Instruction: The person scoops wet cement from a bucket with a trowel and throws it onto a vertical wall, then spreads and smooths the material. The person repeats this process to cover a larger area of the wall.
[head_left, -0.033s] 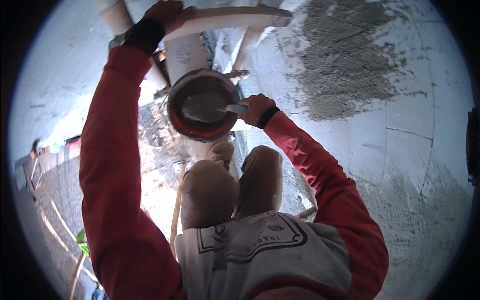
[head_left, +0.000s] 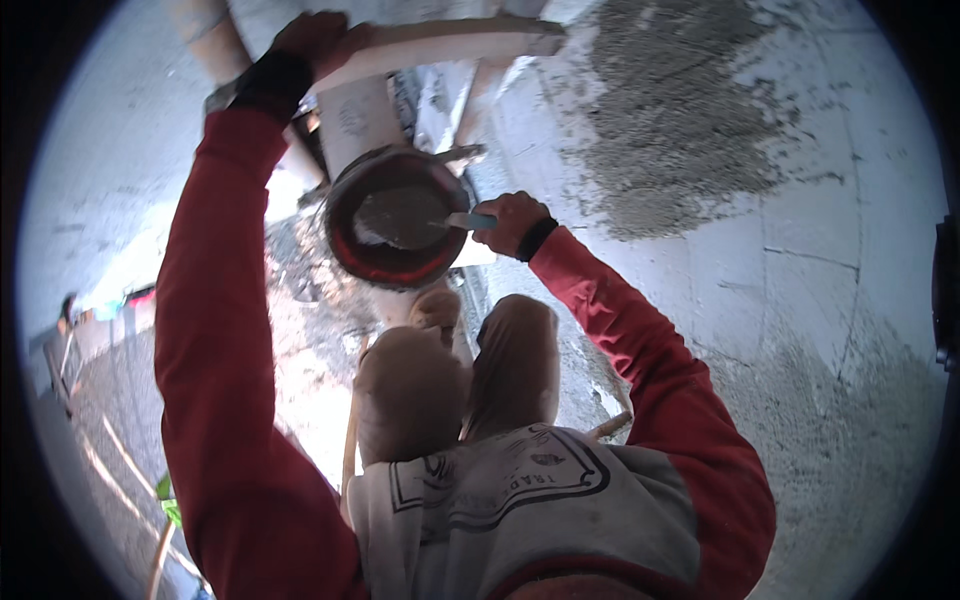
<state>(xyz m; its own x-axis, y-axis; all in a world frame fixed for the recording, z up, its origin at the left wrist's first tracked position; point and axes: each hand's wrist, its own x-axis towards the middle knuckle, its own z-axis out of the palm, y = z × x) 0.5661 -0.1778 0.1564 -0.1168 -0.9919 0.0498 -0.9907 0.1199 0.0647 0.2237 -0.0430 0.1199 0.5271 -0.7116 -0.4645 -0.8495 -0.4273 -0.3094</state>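
My left hand is closed around the end of a pale wooden board at the top of the view. Below it stands a round bucket with a reddish inner wall. Grey wet mortar shows inside. At the bucket's right rim my right hand grips a trowel by its blue-grey handle. The trowel's far end reaches over the mortar; its blade is hard to tell from the grey mix.
On the right rises a pale block wall with a rough patch of grey mortar. Wooden posts stand at upper left. A plank lies beyond the bucket. My bent knees are just below it, and poles lie lower left.
The bucket, board and wall patch sit slightly further left in the view. Both hands keep their grips, and the trowel stays over the bucket.
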